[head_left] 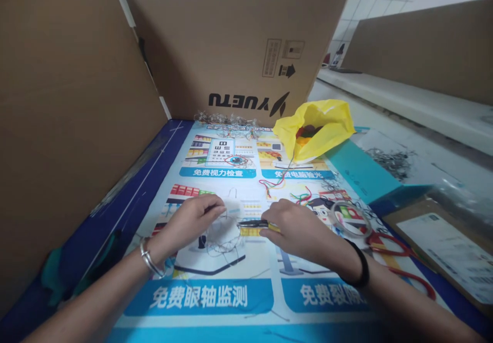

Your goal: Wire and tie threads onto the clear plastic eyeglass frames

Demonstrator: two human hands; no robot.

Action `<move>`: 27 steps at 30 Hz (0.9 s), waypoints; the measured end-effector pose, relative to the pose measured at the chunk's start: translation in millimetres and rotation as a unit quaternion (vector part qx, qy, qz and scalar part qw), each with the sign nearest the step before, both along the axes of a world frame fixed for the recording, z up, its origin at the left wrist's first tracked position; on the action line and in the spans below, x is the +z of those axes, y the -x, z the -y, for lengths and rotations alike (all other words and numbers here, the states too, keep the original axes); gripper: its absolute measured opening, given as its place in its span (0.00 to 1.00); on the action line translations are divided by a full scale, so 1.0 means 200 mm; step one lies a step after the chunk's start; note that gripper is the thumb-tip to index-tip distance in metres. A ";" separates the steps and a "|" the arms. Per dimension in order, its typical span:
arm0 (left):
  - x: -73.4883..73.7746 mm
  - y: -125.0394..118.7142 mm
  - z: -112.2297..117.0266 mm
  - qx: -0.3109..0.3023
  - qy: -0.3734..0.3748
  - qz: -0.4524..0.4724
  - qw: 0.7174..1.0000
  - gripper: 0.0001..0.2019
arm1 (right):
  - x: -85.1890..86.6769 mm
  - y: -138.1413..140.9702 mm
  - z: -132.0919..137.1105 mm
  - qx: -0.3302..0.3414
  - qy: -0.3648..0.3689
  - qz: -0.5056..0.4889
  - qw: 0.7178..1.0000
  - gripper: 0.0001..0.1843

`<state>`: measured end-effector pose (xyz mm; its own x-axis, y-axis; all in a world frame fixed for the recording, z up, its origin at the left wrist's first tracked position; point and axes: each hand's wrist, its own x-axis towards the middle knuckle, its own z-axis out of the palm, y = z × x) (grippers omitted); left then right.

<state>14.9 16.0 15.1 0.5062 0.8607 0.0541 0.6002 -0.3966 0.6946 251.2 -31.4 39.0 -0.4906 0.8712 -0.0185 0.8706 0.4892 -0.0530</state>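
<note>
My left hand (pixel 194 214) is closed in a pinch on a small pale piece (pixel 233 207) with thin wire trailing under it. My right hand (pixel 298 222) is closed round a small tool with dark jaws and a yellow handle (pixel 256 225); its tip points left toward the pale piece. Both hands hover over a printed poster mat (pixel 215 297) on the table. A metal bangle is on my left wrist and a black band on my right.
A yellow bag (pixel 331 122) lies open behind the hands, coloured cords spilling from it. A clear tape roll (pixel 351 218) and red-handled scissors (pixel 396 253) sit at right. Cardboard walls stand left and behind. Wire bits (pixel 227 119) lie by the back box.
</note>
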 end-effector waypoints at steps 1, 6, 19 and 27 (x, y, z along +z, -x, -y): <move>0.00 0.00 0.00 -0.001 -0.001 0.001 1.000 0.11 | 0.00 0.00 0.00 0.000 -0.001 0.003 1.000 0.10; 0.00 -0.01 0.00 -0.005 -0.006 0.005 1.000 0.11 | 0.00 0.02 0.00 0.003 -0.009 0.016 1.000 0.09; 0.01 -0.01 0.01 -0.031 -0.011 -0.012 0.999 0.09 | 0.00 0.08 -0.05 0.033 -0.076 0.025 0.996 0.06; 0.02 0.00 0.00 -0.063 -0.024 -0.026 0.997 0.07 | 0.00 0.11 -0.06 0.058 -0.111 0.040 0.991 0.04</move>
<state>15.1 15.8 18.5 0.6126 0.7877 0.0658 0.5780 -0.5032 0.6424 228.5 -19.0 38.8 -0.5917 0.7966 0.1239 0.8054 0.5774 0.1340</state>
